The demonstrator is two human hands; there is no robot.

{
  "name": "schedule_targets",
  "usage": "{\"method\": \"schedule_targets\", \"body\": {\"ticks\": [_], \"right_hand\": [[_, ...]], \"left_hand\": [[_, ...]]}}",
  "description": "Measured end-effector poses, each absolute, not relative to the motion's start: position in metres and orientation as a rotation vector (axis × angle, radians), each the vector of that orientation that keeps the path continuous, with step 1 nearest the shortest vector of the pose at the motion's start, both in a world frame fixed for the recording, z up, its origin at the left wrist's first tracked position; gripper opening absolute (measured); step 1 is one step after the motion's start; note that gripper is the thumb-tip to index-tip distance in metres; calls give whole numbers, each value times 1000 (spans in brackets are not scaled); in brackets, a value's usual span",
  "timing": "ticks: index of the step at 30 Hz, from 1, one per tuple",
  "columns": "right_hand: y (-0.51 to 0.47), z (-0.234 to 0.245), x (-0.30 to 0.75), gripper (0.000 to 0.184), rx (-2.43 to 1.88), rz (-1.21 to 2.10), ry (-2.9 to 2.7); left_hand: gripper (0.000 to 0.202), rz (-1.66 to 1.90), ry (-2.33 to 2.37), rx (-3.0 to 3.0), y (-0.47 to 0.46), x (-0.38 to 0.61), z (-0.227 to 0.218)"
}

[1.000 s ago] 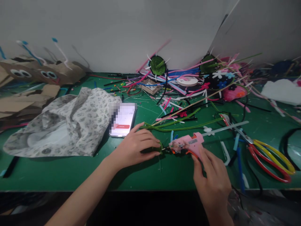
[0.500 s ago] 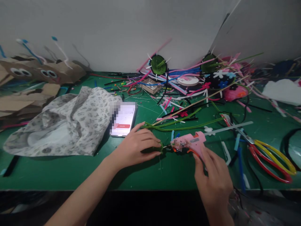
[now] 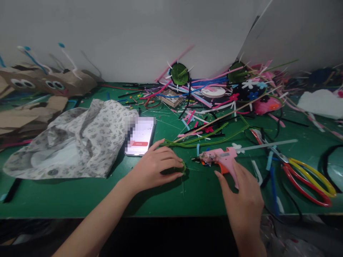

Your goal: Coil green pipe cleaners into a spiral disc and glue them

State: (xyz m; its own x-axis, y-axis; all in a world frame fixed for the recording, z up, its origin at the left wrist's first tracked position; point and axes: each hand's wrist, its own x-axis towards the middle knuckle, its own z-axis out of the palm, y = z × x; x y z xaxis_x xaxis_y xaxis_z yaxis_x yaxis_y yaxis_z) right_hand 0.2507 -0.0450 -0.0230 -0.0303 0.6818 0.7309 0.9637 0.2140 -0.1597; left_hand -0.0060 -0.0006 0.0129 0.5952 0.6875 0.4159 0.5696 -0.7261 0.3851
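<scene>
My left hand [image 3: 157,167] rests on the green table [image 3: 80,196], fingers curled over a small green pipe cleaner coil [image 3: 183,167] and pinning it down. My right hand [image 3: 242,201] grips the handle of a pink glue gun [image 3: 221,157]. The gun points left, and its nozzle is a short gap away from the coil. Long green pipe cleaner stems [image 3: 209,141] lie just behind both hands.
A lit phone [image 3: 140,137] lies beside a patterned grey cloth [image 3: 77,142] on the left. Red and yellow scissors [image 3: 308,178] are at the right. A heap of coloured pipe cleaners [image 3: 214,94] fills the back. Cardboard figures with googly eyes [image 3: 40,84] stand at far left.
My right hand has drawn the glue gun to the right, off the green coil it was touching. My left hand has stayed on the coil.
</scene>
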Motion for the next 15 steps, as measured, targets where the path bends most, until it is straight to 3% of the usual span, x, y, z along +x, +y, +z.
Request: {"method": "schedule_targets", "body": {"ticks": [3, 7, 10, 15], "right_hand": [[-48, -14, 242, 38, -1555, -499, -1722], [-61, -6, 209, 4, -1417, -191, -1788], [-69, -9, 185, 6, -1438, 74, -1864], [-67, -13, 172, 10, -1473, 135, -1825]], "left_hand": [[13, 815, 1049, 2613, -1, -6, 13], [13, 813, 1037, 2619, 0, -6, 13], [13, 816, 1042, 2626, 0, -6, 12], [11, 821, 1037, 2640, -1, -6, 13]]}}
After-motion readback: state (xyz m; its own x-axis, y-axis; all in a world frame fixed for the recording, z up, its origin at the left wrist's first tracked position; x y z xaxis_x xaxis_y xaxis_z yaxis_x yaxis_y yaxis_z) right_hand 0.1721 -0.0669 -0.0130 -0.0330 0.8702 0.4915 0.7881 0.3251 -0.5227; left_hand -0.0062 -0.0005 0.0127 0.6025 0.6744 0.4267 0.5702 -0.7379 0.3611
